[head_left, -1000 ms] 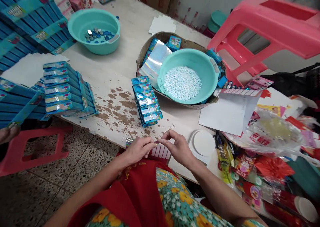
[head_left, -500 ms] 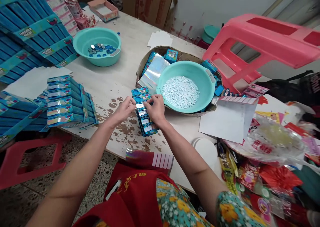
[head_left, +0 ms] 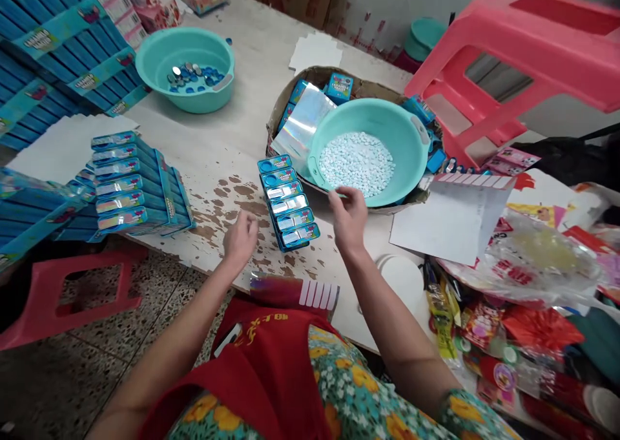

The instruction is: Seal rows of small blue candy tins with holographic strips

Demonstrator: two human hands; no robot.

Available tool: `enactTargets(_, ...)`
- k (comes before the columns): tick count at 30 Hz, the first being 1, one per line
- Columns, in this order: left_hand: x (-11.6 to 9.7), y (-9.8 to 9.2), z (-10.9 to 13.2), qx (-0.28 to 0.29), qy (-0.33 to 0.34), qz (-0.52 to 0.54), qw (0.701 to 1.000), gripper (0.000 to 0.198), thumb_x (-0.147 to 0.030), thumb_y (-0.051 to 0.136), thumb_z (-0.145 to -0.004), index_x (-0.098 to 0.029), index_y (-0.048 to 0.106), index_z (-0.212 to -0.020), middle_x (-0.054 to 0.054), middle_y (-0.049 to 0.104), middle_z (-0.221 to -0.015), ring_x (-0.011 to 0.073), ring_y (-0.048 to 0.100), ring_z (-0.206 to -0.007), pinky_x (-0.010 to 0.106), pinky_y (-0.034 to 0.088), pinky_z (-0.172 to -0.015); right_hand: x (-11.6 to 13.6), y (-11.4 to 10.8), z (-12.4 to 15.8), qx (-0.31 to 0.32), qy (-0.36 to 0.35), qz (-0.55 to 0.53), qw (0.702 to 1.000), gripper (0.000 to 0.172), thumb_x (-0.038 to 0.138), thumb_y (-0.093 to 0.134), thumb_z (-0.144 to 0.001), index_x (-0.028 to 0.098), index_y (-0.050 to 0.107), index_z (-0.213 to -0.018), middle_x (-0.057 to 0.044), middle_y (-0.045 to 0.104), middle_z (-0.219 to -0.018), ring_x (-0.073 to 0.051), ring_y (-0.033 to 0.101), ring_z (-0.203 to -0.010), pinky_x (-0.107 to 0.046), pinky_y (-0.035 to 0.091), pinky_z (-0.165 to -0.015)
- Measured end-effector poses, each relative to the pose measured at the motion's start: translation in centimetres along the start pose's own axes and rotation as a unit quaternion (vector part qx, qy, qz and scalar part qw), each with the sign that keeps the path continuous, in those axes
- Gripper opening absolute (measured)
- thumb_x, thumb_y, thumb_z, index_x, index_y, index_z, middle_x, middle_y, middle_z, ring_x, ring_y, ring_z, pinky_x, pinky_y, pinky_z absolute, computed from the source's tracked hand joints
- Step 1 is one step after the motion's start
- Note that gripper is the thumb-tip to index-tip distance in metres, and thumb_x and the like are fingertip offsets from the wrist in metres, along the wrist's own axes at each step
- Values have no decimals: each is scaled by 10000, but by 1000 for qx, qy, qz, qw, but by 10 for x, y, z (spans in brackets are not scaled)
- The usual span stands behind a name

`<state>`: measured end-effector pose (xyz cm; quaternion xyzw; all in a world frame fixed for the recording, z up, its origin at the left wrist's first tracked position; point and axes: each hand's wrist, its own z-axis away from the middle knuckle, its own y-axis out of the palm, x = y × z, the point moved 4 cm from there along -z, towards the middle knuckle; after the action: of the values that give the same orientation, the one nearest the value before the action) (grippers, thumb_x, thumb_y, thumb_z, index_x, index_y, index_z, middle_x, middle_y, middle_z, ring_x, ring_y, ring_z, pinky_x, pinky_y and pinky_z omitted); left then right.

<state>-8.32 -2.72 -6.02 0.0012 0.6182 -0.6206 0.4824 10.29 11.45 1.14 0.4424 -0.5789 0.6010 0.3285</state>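
A row of small blue tins [head_left: 289,201] lies on the table between my hands. Shiny silver strips cover part of the nearer lids; the farthest two show round recesses. My left hand [head_left: 241,236] is just left of the row, apart from it, with its fingers curled in; whatever they may hold is hidden. To the right, my right hand [head_left: 349,220] hovers by the near rim of a turquoise basin [head_left: 407,168] of pale blue candies [head_left: 357,162]. Its fingers are loosely bent and apart, with nothing visible in them.
Another turquoise basin [head_left: 186,42] holds round blue and silver pieces. Blue packs [head_left: 138,181] are stacked at left. The candy basin sits in a cardboard box [head_left: 278,126]. A label sheet [head_left: 293,291] lies at the front edge. A pink stool [head_left: 513,59] and wrappers [head_left: 523,343] are at right.
Both hands have come off the tins: the right moved right toward the candy basin, the left back and down. Another tin lid now shows a silver strip where my fingers were. The view shifted slightly.
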Motion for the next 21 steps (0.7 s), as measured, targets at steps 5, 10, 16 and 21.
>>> enactTargets(5, 8, 63, 83, 204, 157, -36, 965, 239, -396, 455, -858, -241, 623, -929, 39, 661, -1018, 233, 535, -1001, 385, 297, -930, -49, -24, 111, 152, -18, 69, 986, 143, 315, 496, -876, 201, 567, -922, -56, 576, -896, -160, 561, -806, -279, 495, -685)
enactTargets(10, 10, 108, 81, 273, 152, -95, 945, 316, -316, 369, -888, -214, 635, -753, 36, 689, -825, 217, 576, -887, 380, 294, -870, -113, 10, 167, 327, -123, 185, 919, 385, 201, 572, -810, 214, 540, -1193, -124, 528, -1192, -252, 484, -1129, -449, 439, -965)
enactTargets(16, 15, 113, 72, 246, 128, -111, 954, 325, -339, 376, -865, -208, 648, -745, 53, 696, -822, 224, 590, -872, 364, 309, -828, -125, 7, 178, 380, -182, 223, 879, 400, 171, 596, -763, 186, 555, -1161, -142, 427, -1362, -288, 361, -1283, -475, 380, -1023)
enactTargets(21, 15, 114, 76, 246, 123, -108, 955, 340, -324, 357, -875, -207, 648, -745, 55, 688, -812, 226, 587, -883, 382, 319, -859, -101, -1, 165, 389, -129, 293, 864, 46, 192, 593, -788, 194, 583, -833, -88, 650, -925, -230, 586, -912, -369, 471, -792)
